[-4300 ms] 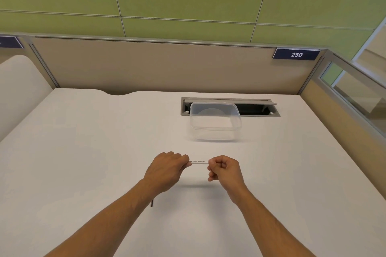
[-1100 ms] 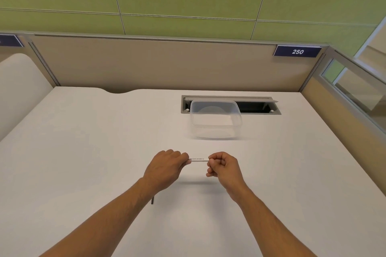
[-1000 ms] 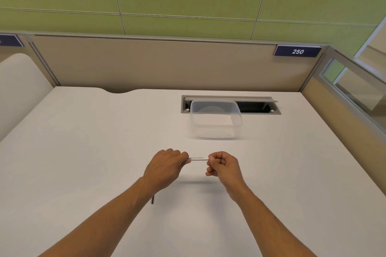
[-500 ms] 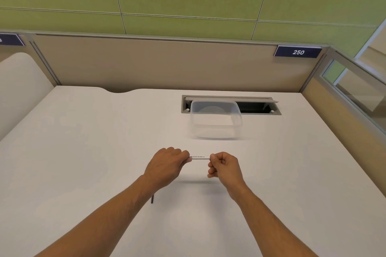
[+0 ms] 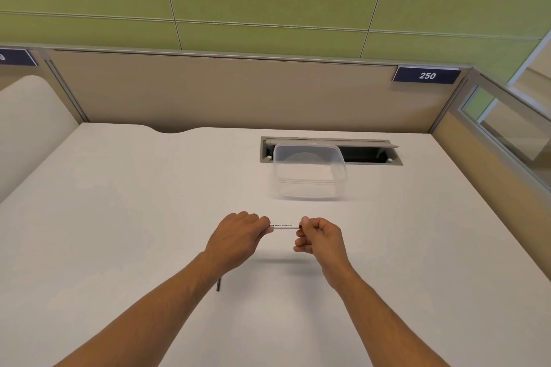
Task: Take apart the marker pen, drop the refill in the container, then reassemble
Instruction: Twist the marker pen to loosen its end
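White marker pen (image 5: 285,226) held level above the worktop (image 5: 119,217), near centre. Left hand (image 5: 237,240) fingers pinched on its left end, right hand (image 5: 320,238) fingers pinched on its right end. Clear container (image 5: 310,171) sits farther back, apart. Small dark piece (image 5: 218,284) lies on worktop beside left forearm.

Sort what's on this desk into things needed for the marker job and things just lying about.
Needed for the job:
marker pen, held level by the left hand and right hand
clear container

Just there:
small dark stick beside the left forearm; purpose unclear
cable hatch
number plate 250
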